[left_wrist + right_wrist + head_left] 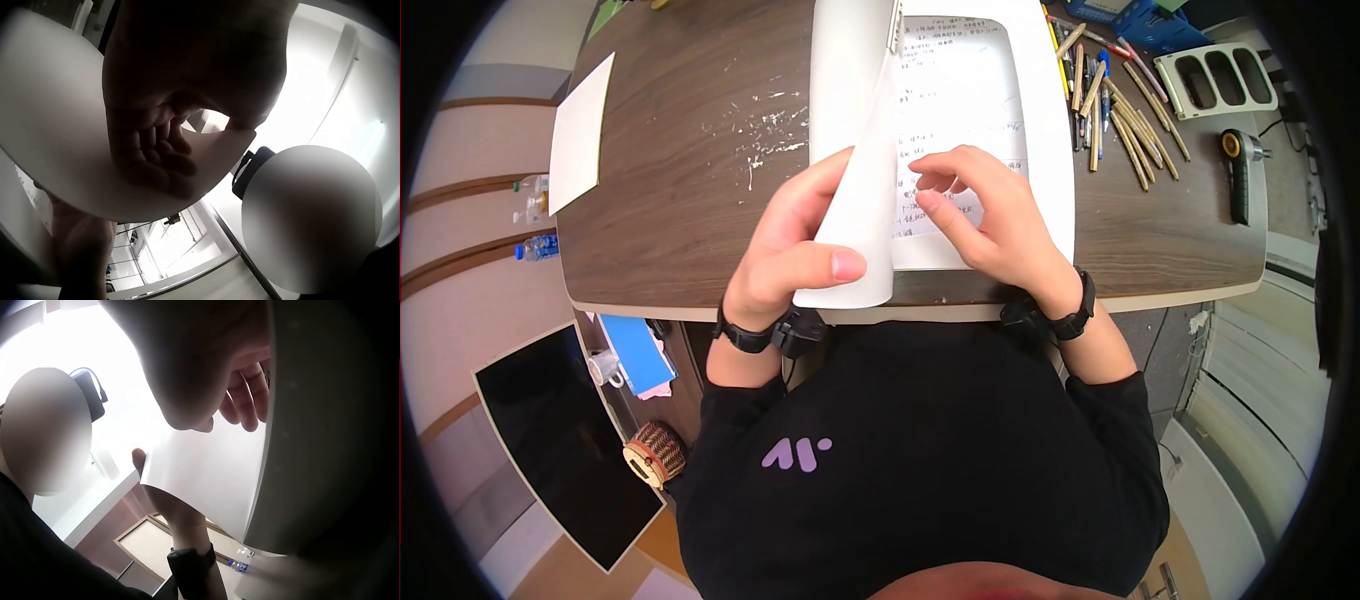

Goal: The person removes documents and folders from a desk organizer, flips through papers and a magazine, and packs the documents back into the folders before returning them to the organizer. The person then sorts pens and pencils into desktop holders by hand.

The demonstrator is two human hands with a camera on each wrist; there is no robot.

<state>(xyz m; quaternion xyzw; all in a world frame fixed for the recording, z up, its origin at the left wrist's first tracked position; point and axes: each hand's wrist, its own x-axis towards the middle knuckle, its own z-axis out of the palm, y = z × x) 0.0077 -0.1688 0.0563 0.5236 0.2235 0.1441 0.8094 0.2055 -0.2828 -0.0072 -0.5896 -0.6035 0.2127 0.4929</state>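
Observation:
A large white sheet (862,205) stands curled up from a bound pad, with part of the binding (895,28) showing at the top. My left hand (785,245) grips its near left edge, thumb in front and fingers behind; in the left wrist view the fingers of this hand (181,81) curl against the sheet (59,94). Right of the sheet lies a page with handwriting (960,85). My right hand (1000,220) hovers over that page with bent, loosely spread fingers and nothing between them. The right wrist view shows this hand (212,369) beside the raised sheet (200,469).
Several pencils and pens (1135,125) lie at the back right, near a grey three-slot holder (1218,82) and a black-handled tool (1240,180). A loose white sheet (582,135) is at the table's left edge. White marks (770,135) spot the brown tabletop (690,220).

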